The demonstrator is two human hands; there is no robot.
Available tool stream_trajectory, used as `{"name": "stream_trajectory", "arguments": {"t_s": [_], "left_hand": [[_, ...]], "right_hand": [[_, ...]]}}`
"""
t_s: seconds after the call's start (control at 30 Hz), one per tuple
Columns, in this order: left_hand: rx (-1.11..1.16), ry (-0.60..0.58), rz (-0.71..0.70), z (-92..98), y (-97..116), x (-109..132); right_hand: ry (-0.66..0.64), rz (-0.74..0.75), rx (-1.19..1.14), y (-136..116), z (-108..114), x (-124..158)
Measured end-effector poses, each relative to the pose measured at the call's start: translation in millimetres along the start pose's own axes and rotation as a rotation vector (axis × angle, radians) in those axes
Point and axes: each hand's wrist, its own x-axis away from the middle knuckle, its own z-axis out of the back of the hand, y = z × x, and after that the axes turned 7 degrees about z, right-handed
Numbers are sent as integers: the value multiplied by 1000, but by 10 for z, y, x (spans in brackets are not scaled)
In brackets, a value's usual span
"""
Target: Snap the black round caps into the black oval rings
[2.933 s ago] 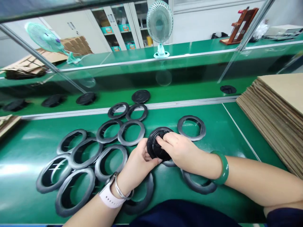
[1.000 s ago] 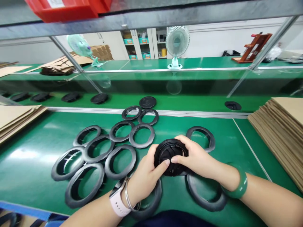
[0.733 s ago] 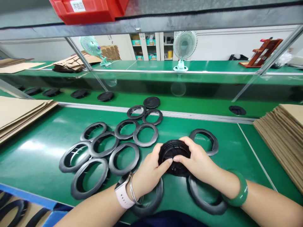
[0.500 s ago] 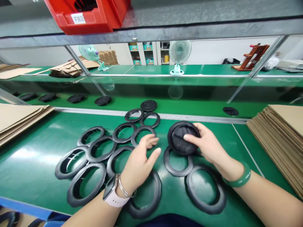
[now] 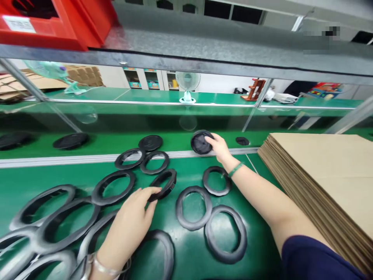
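Observation:
In the head view, my left hand [image 5: 131, 221] pinches a black ring [image 5: 172, 186] by its near edge and holds it tilted above the green table. My right hand [image 5: 222, 148], reaching out ahead, grips a round black disc-shaped part [image 5: 199, 144] with a folded-looking face, thumb on top. It is over the metal strip at the table's far side. Below my right hand lie a small black ring [image 5: 206, 181] and two larger rings, a middle ring [image 5: 179, 208] touching a nearer ring [image 5: 243, 233]. Several more black rings [image 5: 100, 190] crowd the left, partly behind my left hand.
Beyond the metal strip [image 5: 96, 158], a green band carries black round parts, including a disc [image 5: 150, 142] and a small one [image 5: 242, 141]. Stacked cardboard [image 5: 317, 163] stands at right. Overhead runs a grey shelf [image 5: 204, 42] with a red bin [image 5: 58, 27]. A fan [image 5: 188, 83] stands behind.
My right hand has moved the disc-shaped part forward to the metal strip. My left hand, empty before, now holds a ring. Another ring shows on the table at right. The view has swung right.

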Motion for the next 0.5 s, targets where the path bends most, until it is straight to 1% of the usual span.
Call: {"name": "stream_trajectory", "arguments": {"t_s": [0.07, 0.13, 0.2, 0.23, 0.3, 0.37, 0.43, 0.5], "left_hand": [[320, -86, 97, -24, 104, 28], [613, -199, 174, -49, 202, 71], [833, -299, 241, -76, 288, 110], [913, -333, 286, -92, 326, 123], [1043, -357, 394, -126, 393, 133], [1118, -353, 496, -163, 443, 126], [1119, -356, 559, -200, 465, 111], [1076, -383, 581, -239, 450, 94]], "right_hand": [[-76, 90, 130, 63, -63, -223], [-178, 131, 255, 157, -87, -353], [-226, 146, 373, 278, -21, -393], [-213, 149, 433, 342, 63, -391], [-111, 133, 560, 468, 344, -365], [53, 72, 693, 578, 745, -332], [197, -19, 808, 669, 1174, -298], [274, -100, 887, 746, 1527, -268]]}}
